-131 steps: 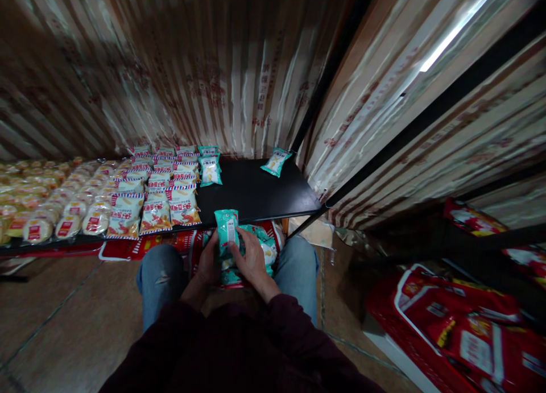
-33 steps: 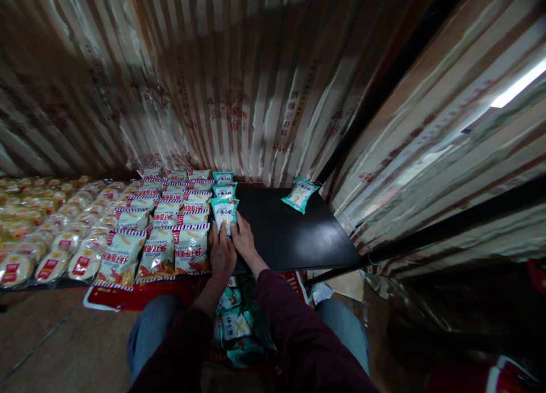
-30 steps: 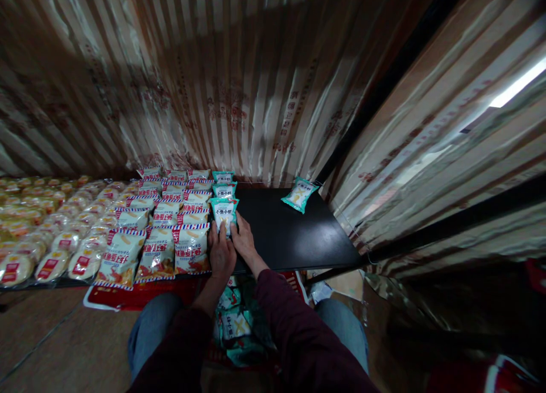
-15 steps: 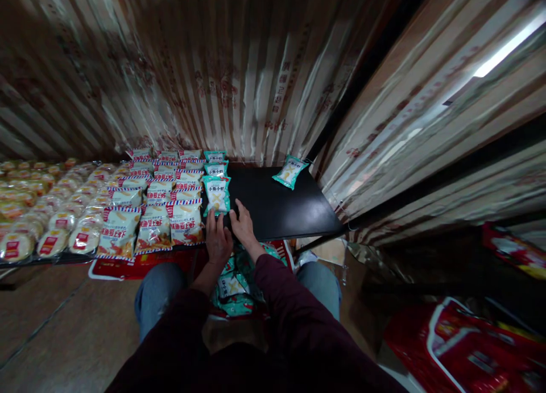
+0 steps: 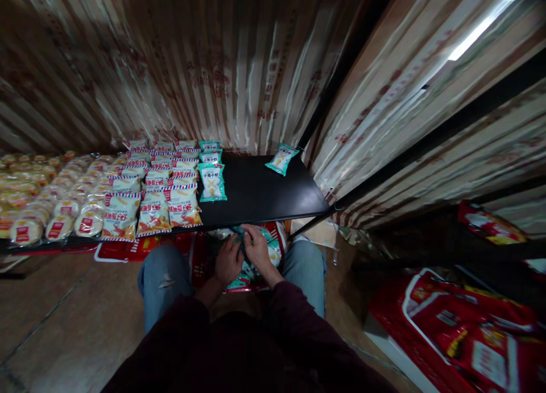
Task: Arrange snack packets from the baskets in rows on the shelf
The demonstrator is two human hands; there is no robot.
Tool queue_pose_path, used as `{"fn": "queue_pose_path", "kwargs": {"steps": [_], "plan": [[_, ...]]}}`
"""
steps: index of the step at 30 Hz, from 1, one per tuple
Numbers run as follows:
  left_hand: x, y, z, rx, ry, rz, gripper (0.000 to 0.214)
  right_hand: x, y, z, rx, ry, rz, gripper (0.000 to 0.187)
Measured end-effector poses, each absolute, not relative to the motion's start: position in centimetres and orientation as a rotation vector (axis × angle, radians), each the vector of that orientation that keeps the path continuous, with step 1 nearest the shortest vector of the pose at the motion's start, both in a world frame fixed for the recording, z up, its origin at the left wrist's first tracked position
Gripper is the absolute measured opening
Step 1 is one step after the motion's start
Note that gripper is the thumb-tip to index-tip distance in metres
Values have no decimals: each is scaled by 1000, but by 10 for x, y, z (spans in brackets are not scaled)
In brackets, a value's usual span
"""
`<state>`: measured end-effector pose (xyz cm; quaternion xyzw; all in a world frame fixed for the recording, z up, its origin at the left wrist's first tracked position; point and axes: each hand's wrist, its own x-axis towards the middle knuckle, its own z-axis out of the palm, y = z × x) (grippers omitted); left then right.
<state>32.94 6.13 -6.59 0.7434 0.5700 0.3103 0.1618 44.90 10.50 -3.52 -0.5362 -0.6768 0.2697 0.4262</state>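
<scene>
My left hand (image 5: 230,260) and my right hand (image 5: 256,249) are low between my knees, over green snack packets (image 5: 273,251) in a red bag (image 5: 199,262). Both hands touch or nearly touch the packets, with fingers loosely bent and apart; no packet shows clearly in either one. Above them on the black shelf (image 5: 264,194), a column of green snack packets (image 5: 212,182) stands beside rows of white-and-blue snack bags (image 5: 183,205). A single green packet (image 5: 282,159) leans at the shelf's back right corner.
Round wrapped cakes (image 5: 89,222) fill the shelf's left part. The shelf's front edge runs just above my hands. A black post (image 5: 324,103) rises at the right corner, before a curtain (image 5: 239,69). Red packages (image 5: 460,319) lie at the lower right.
Both hands have left the front green packet on the shelf and moved down to the bag below the edge. That packet stays in its column. The view has shifted slightly.
</scene>
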Motion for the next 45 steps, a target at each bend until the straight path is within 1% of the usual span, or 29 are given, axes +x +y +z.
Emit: {"fn": "queue_pose_path", "kwargs": {"steps": [3,6,11,17,22,27,31,34,37,41,45], "plan": [[335,50,-72,2120,1480,708,41,470,91,-46,-1473,-1748,594,32],[338,40,-75,2061,1504,701,47,486,80,-53,-1530,-1790,546,31],[338,34,-79,1849,1558,837,35,493,70,-56,-1460,-1851,523,35],[326,45,-76,1383,1622,936,18,487,68,-56,-1443,-1862,459,36],[317,61,-56,1265,1606,937,22,484,70,-46,-1389,-1831,480,34],[313,75,-32,1243,1583,1011,26,484,75,-27,-1316,-1786,649,33],[311,83,-17,1119,1585,1124,26,482,77,-18,-1358,-1677,945,39],[310,85,-12,981,1575,1177,26,481,77,-16,-1324,-1585,1198,48],[310,86,-10,916,1577,1204,27,482,78,-18,-1265,-1519,1386,61],[311,87,-11,864,1589,1235,30,485,79,-23,-1277,-1536,1449,75],[312,93,-12,811,1577,1258,35,487,80,-27,-1240,-1491,1537,80]]}}
